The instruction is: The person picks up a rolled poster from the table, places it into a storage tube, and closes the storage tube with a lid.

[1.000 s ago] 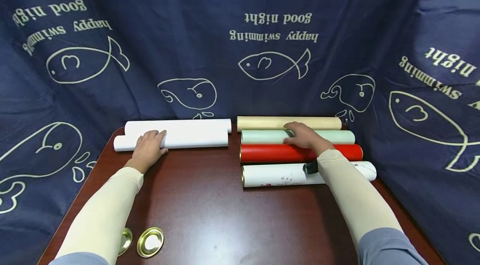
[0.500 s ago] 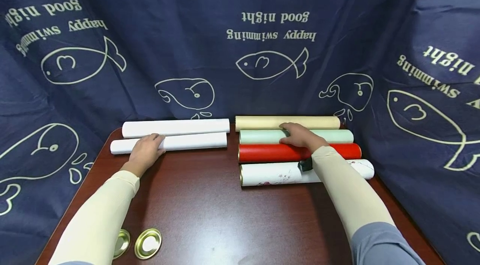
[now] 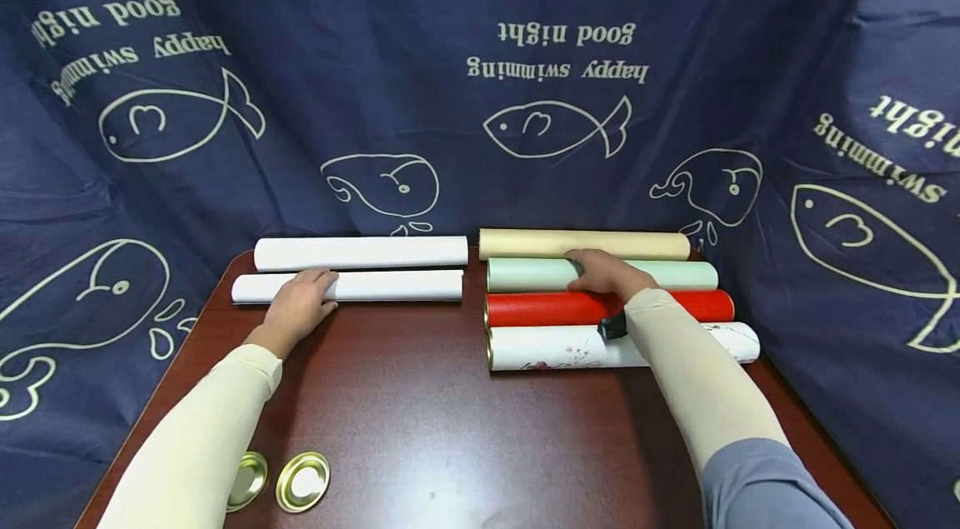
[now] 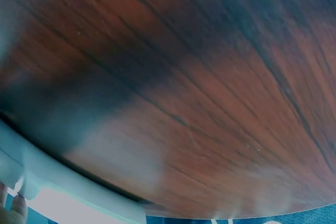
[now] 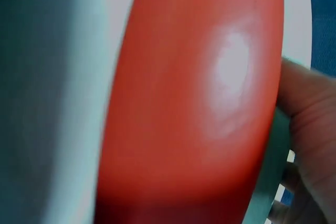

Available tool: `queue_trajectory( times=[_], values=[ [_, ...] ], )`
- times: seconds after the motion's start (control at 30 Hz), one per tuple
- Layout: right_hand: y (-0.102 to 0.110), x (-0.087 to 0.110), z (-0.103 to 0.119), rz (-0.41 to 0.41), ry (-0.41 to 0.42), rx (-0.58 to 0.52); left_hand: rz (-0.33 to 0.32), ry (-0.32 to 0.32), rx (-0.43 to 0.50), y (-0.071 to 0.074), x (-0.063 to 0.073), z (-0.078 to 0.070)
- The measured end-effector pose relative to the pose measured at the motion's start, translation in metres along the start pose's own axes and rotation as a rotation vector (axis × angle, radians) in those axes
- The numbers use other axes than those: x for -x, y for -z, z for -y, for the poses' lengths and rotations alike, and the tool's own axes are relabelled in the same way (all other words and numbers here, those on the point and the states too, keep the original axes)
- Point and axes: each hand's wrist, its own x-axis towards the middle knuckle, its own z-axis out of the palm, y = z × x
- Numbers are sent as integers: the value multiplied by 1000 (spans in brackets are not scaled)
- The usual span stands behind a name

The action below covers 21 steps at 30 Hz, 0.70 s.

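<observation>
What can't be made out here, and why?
Head view: part of the nearer white roll, under the left hand; part of the mint-green tube, under the right hand; part of the left gold lid, behind the left sleeve.
Left wrist view: most of the left hand, past the lower-left corner.
Right wrist view: part of the right hand, past the right edge.

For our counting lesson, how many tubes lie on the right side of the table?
4, from back to front: the beige tube, the mint-green tube, the red tube and the patterned white tube. None appears hidden.
</observation>
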Motion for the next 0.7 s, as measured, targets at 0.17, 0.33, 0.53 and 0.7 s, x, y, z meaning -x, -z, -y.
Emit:
queue_trajectory(
  times=[0.17,0.33,0.53,0.7],
  values=[
    [-2,-3,-1,6,28,49,-3,45,-9,-3,0,-2],
    [-1,-3,-1,-40,58,117,7,56,7,-3,1,-3],
    [4,0,3,-170,119,182,33,58,35,-4,0,-4],
    [7,1,6,-259,186,210,8,36,17,-2,1,-5]
  ],
)
